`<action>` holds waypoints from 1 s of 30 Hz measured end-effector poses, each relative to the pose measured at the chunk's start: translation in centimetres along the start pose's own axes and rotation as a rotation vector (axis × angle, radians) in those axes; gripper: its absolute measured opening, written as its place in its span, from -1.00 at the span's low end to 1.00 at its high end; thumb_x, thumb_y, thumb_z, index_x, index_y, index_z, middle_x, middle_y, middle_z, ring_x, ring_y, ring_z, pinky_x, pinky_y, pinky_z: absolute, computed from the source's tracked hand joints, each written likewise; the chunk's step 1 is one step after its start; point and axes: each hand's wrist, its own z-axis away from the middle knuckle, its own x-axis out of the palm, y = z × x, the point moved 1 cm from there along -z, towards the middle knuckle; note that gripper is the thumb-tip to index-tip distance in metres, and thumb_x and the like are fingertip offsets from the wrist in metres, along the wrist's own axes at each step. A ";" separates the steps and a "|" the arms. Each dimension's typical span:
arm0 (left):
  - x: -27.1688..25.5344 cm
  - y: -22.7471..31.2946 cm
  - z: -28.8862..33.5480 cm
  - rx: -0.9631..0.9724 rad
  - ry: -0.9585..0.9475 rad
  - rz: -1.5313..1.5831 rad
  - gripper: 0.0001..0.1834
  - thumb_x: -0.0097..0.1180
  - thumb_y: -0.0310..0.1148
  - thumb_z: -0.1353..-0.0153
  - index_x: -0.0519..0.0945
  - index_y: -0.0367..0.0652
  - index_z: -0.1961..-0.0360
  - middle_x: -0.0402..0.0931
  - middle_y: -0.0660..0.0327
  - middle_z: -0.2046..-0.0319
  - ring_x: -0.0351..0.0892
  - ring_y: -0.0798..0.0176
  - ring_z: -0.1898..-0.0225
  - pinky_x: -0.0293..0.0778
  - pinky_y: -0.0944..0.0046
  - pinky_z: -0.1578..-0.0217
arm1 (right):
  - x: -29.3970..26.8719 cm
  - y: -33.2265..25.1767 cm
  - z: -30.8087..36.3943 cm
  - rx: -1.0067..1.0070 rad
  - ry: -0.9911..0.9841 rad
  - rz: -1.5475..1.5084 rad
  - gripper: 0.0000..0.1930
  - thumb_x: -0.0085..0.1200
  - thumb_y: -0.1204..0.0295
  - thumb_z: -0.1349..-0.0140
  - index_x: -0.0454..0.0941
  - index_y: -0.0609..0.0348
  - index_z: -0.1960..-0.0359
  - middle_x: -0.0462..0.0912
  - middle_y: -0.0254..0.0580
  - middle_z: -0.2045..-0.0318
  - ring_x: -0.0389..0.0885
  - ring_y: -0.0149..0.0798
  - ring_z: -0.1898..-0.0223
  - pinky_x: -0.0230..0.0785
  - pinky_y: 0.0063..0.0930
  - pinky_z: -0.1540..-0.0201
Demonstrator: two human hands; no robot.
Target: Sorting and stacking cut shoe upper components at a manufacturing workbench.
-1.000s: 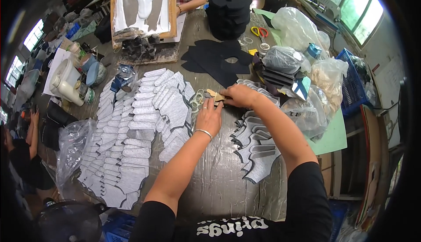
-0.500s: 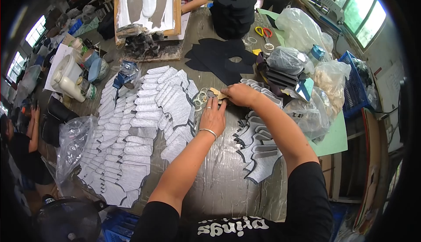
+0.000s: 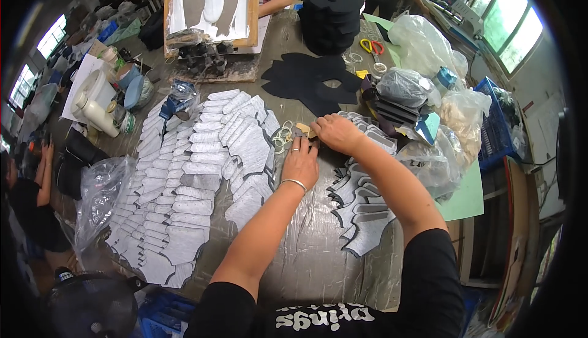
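Note:
My left hand [image 3: 300, 165], with a band at the wrist, lies palm down on the table with its fingers stretched forward. Its fingertips touch a small dark piece that they mostly cover. Just right of it, my right hand [image 3: 337, 134] is closed, its thumb and fingers at the edge of a small tan piece [image 3: 302, 128]. What lies under its fingers is hidden. Pale rubber bands [image 3: 282, 137] lie close to the left fingertips. Grey fabric cutouts with dark edges [image 3: 367, 227] overlap in a row beside my right forearm.
Overlapping rows of light grey cutouts [image 3: 184, 197] cover the table's left side. Black cutouts [image 3: 306, 80] lie ahead, below a black stack [image 3: 331, 22]. A wooden-framed screen with white paste [image 3: 254, 7], scissors [image 3: 372, 47] and plastic bags [image 3: 422, 37] stand around. Other people work nearby.
Both hands stay nearly in place. Slightly less of the tan piece shows between them. The whole view has shifted a little.

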 end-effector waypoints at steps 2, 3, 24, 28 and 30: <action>0.1 0.0 0.0 -0.015 -0.029 -0.015 -0.46 0.09 -0.40 -0.08 0.46 -0.21 -0.16 0.32 -0.14 -0.09 0.26 -0.17 -0.23 0.37 0.02 -0.14 | -1.3 0.0 -0.1 -0.018 -0.010 0.030 -0.81 0.05 0.34 -0.12 0.56 0.16 0.29 0.61 -0.20 0.40 0.63 -0.21 0.32 0.42 -0.40 0.22; 0.1 0.1 -0.2 -0.023 -0.052 -0.027 -0.44 0.09 -0.39 -0.09 0.44 -0.20 -0.18 0.32 -0.13 -0.09 0.25 -0.17 -0.23 0.37 0.02 -0.14 | -1.9 0.3 0.2 -0.031 -0.022 0.069 -0.83 0.04 0.34 -0.12 0.57 0.15 0.33 0.61 -0.22 0.42 0.62 -0.22 0.33 0.41 -0.40 0.23; -8.0 6.0 7.3 -0.541 -0.160 1.873 -0.50 0.13 -0.19 -0.33 0.36 -0.20 -0.19 0.48 0.20 0.02 0.45 0.37 0.01 0.39 0.34 0.02 | -11.8 -14.1 12.2 0.906 0.234 -2.042 -0.75 -0.11 0.42 -0.41 0.49 0.30 0.01 0.63 -0.22 0.23 0.58 -0.49 0.30 0.45 -0.59 0.23; -9.2 10.1 11.9 -0.819 -0.137 1.837 -0.70 -0.03 -0.15 -0.42 0.43 -0.14 0.02 0.52 0.14 0.10 0.50 0.24 0.05 0.38 0.30 0.02 | -13.4 -21.0 12.8 0.768 0.311 -1.247 -0.68 -0.03 0.52 -0.32 0.41 0.38 -0.07 0.61 0.05 0.19 0.61 0.06 0.24 0.46 -0.27 0.11; -8.0 10.4 13.9 -0.719 0.044 1.976 -0.76 -0.06 -0.19 -0.44 0.44 -0.14 0.08 0.52 0.13 0.09 0.50 0.20 0.03 0.41 0.20 -0.02 | -13.0 -23.4 13.6 0.694 0.406 -1.037 -0.58 0.04 0.53 -0.27 0.35 0.41 -0.15 0.59 0.15 0.14 0.61 0.01 0.10 0.42 -0.24 0.02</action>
